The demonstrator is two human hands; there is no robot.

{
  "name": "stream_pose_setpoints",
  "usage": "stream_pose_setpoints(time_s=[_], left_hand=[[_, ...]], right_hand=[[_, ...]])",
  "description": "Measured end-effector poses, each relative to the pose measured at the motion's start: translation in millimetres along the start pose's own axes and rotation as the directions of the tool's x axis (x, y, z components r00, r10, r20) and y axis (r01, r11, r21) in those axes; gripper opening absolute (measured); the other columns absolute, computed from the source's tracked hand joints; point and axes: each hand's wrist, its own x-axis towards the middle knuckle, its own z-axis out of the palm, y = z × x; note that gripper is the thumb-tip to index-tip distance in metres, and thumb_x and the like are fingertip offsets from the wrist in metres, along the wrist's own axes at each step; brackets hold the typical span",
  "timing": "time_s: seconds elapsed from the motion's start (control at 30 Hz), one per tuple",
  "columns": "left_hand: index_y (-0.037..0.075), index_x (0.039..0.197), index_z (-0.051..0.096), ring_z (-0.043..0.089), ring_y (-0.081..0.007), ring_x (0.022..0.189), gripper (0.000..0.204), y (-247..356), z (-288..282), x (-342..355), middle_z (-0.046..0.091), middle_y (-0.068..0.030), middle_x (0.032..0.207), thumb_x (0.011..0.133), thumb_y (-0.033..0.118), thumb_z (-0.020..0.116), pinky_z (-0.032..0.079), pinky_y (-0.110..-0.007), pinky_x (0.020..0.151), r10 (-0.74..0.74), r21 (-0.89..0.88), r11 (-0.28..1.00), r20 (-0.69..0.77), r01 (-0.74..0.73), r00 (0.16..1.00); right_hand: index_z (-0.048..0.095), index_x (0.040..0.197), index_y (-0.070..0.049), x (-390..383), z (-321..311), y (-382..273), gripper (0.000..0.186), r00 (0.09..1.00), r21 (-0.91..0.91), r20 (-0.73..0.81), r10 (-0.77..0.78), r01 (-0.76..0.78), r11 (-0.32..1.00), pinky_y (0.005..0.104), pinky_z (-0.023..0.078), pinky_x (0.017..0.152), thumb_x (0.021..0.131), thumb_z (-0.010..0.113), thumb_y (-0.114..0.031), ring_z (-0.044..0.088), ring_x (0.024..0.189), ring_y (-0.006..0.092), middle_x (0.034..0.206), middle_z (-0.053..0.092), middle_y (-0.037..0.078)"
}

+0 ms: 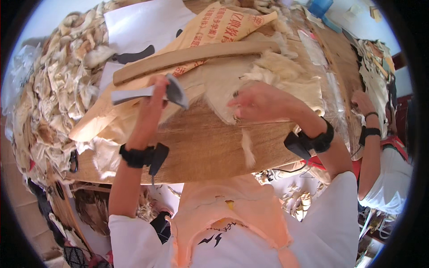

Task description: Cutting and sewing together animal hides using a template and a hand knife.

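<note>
My left hand is closed around a hand tool with a pale grey handle and a broad, curved grey metal head, held up over the work table. To the right, my right hand rests over a pale pelt, its fingers curled in and slightly blurred. What its fingertips hold is hidden. Cream fur lies just beyond that hand. A narrow tuft of pale fur lies on the wood below it.
A long curved wooden strip lies across printed brown paper on the wooden table. Scraps of fur are heaped at left. White sheets lie behind. At right, a co-worker's hand rests near more hides.
</note>
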Motion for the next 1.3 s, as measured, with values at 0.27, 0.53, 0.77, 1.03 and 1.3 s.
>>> stream_pose_setpoints(time_s=[0.27,0.53,0.77,1.03,1.3], left_hand=[[0.014,0.091,0.051,0.039,-0.0022,0.07,0.038,29.9,-82.2,-88.8,0.047,0.0064,0.085,0.095,0.046,0.03,0.03,-0.018,0.057,0.048,0.133,0.991,-0.243,-0.016,0.969],[0.01,0.09,0.048,0.038,-0.0052,0.078,0.034,23.2,-177.6,-133.0,0.042,0.0048,0.085,0.097,0.039,0.031,0.03,-0.021,0.07,0.061,0.071,0.995,0.038,-0.063,0.997],[0.007,0.089,0.051,0.042,-0.0074,0.077,0.024,11.6,-210.6,-120.1,0.046,0.0032,0.082,0.095,0.028,0.041,0.035,-0.021,0.07,-0.076,0.168,0.986,0.503,-0.011,0.861],[0.006,0.091,0.047,0.04,-0.0109,0.083,0.042,-21.5,-205.8,-94.8,0.043,0.0003,0.091,0.091,0.048,0.042,0.034,-0.023,0.074,-0.006,0.131,0.98,0.767,-0.148,0.641],[0.006,0.089,0.05,0.042,-0.0089,0.07,0.04,-33.6,-201.3,-86.0,0.043,0.0014,0.075,0.09,0.046,0.049,0.036,-0.024,0.061,0.036,0.033,0.994,0.798,-0.103,0.602]], right_hand=[[0.052,0.116,-0.002,62.1,63.8,13.1,0.033,0.887,-0.556,-0.352,-0.299,0.058,0.829,0.0375,0.041,0.089,0.086,0.049,-0.017,0.045,0.114,0.0325,0.118,0.052,0.017],[0.061,0.095,-0.004,64.0,76.0,-96.0,0.016,0.76,0.122,-0.638,0.127,-0.063,0.991,0.0355,0.049,0.066,0.081,0.056,-0.01,0.06,0.073,0.0269,0.084,0.061,0.013],[0.059,0.084,-0.006,106.6,164.0,-191.3,0.017,0.726,-0.199,-0.62,-0.299,0.223,0.954,0.0321,0.046,0.06,0.069,0.069,-0.007,0.055,0.068,0.0236,0.075,0.052,0.008],[0.051,0.076,-0.007,126.3,214.5,-220.6,0.019,0.691,-0.327,-0.669,-0.275,0.059,0.943,0.0296,0.044,0.057,0.061,0.061,-0.01,0.049,0.07,0.0207,0.073,0.042,0.005],[0.056,0.078,-0.002,136.9,231.0,-226.4,0.019,0.635,-0.514,-0.679,-0.369,-0.052,0.857,0.0263,0.043,0.056,0.061,0.057,-0.011,0.047,0.069,0.018,0.072,0.042,0.004]])
